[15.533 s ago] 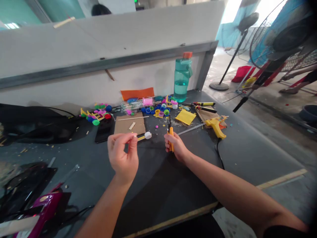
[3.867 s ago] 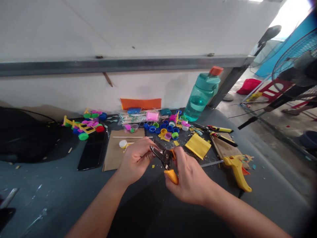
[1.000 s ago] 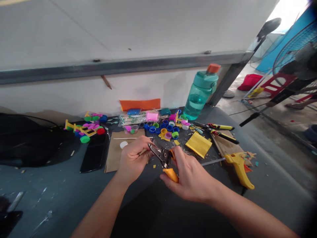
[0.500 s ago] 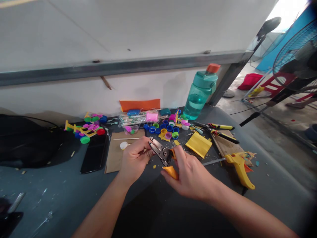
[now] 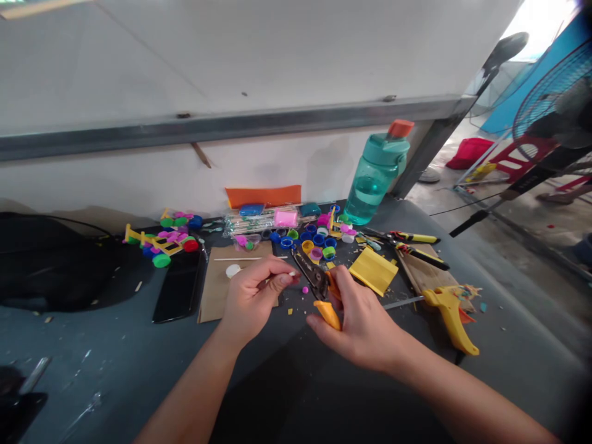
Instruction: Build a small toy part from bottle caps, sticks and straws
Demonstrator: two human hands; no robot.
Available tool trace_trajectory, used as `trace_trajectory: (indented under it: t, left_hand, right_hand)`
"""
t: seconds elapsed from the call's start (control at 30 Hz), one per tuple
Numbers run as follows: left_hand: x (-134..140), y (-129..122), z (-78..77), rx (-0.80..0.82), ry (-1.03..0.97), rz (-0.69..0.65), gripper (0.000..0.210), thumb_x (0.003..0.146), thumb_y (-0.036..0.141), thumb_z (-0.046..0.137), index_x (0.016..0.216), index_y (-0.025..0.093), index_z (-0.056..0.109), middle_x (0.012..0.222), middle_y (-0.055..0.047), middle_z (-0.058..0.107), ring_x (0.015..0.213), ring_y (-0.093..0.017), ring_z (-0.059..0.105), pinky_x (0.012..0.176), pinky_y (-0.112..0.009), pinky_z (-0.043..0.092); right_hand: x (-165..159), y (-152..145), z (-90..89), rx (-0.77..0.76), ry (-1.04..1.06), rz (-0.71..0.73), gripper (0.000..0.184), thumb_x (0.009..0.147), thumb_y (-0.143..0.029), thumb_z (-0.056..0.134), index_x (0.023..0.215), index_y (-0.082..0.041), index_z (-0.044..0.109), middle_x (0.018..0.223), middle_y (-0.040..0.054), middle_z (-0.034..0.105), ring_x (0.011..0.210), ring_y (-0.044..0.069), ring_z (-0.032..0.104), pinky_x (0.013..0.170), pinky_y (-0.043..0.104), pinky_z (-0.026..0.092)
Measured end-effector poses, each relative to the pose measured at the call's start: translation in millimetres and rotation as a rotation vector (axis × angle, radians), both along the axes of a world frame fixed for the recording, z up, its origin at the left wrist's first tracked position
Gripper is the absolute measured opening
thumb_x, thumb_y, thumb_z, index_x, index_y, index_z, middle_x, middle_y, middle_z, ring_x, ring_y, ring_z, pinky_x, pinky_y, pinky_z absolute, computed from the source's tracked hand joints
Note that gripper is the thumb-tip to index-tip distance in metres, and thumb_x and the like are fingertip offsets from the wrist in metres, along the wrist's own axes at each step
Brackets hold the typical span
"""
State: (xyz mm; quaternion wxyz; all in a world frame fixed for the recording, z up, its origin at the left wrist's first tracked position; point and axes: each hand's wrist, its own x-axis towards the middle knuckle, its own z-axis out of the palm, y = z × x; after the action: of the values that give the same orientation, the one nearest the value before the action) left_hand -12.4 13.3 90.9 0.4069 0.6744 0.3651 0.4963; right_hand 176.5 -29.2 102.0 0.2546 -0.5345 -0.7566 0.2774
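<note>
A teal bottle (image 5: pixel 372 185) with an orange lid stands at the table's far right, by the pale wall (image 5: pixel 259 55). To the left lies a black phone (image 5: pixel 176 290), and farther left a black bundle (image 5: pixel 50 265). Beyond the table's right side are a fan (image 5: pixel 576 117) and some red cloth (image 5: pixel 469 153).

The pliers (image 5: pixel 315 277) have orange handles (image 5: pixel 328 315); the bottle (image 5: pixel 371 179) is teal.

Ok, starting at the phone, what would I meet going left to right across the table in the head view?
Phone, left hand pinching a small white piece, orange-handled pliers in the right hand, glue gun.
</note>
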Motion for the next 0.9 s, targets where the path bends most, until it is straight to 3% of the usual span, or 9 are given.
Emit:
trace_trajectory:
  t: [0.2,0.53,0.9]
  left_hand:
    - [0.1,0.4,0.2,0.065,0.087,-0.021,0.013,0.087,0.023,0.055,0.080,0.019,0.065,0.072,-0.001,0.060,0.065,-0.011,0.054,0.059,-0.021,0.042]
    - [-2.4,1.8,1.2,0.174,0.179,-0.032,0.011,0.086,0.017,0.054,0.081,0.019,0.063,0.077,-0.002,0.062,0.073,-0.014,0.057,0.066,-0.024,0.044]
    - [-4.1,3.6,1.2,0.200,0.231,-0.036,0.011,0.085,0.019,0.056,0.077,0.019,0.064,0.076,-0.002,0.063,0.071,-0.014,0.056,0.064,-0.024,0.041]
  right_hand:
    - [-1.8,-2.7,-2.7,0.070,-0.054,0.018,0.036,0.075,-0.039,0.057,0.096,-0.019,0.035,0.076,0.0008,0.051,0.060,0.013,0.046,0.054,0.025,0.035]
    - [-3.1,-3.1,-6.0,0.171,-0.161,0.006,0.041,0.077,-0.042,0.054,0.105,-0.017,0.037,0.080,0.0052,0.055,0.067,0.017,0.052,0.059,0.029,0.039]
    - [-2.6,-4.8,-2.4,0.126,-0.221,0.062,0.027,0.079,-0.037,0.049,0.092,-0.019,0.034,0.074,0.0018,0.051,0.061,0.016,0.051,0.054,0.026,0.033]
